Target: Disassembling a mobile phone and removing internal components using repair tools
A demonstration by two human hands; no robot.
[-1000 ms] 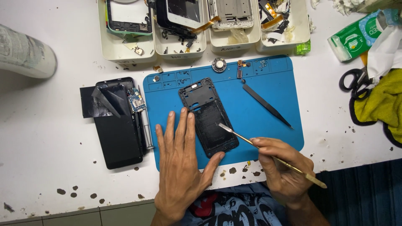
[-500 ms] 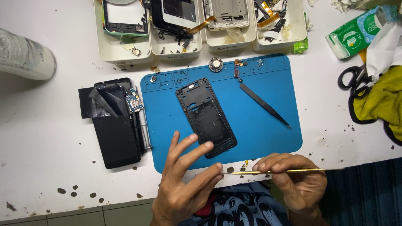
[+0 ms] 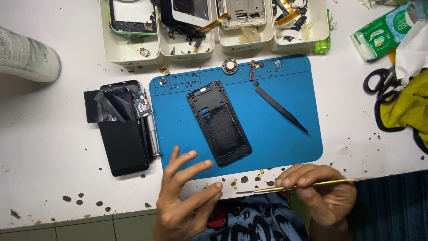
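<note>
A black phone frame (image 3: 219,121) lies tilted on the blue work mat (image 3: 276,147), with nothing touching it. My left hand (image 3: 185,196) hovers at the mat's near edge, fingers spread and empty. My right hand (image 3: 322,192) is below the mat's near right corner, pinching a thin yellow pry stick (image 3: 307,184) that lies level, its metal tip pointing left toward my left fingertips. Black tweezers (image 3: 281,110) lie on the mat to the right of the frame.
Left of the mat lie a black phone panel (image 3: 122,138), a small circuit board (image 3: 141,106) and a screwdriver (image 3: 152,134). Several white trays (image 3: 187,49) of phone parts line the far edge. Scissors (image 3: 379,82), a yellow cloth (image 3: 408,107) and a green packet (image 3: 379,35) sit right.
My left hand has lifted off the phone frame and drawn back toward me. My right hand pulled the pry stick off the frame and turned it level at the table edge.
</note>
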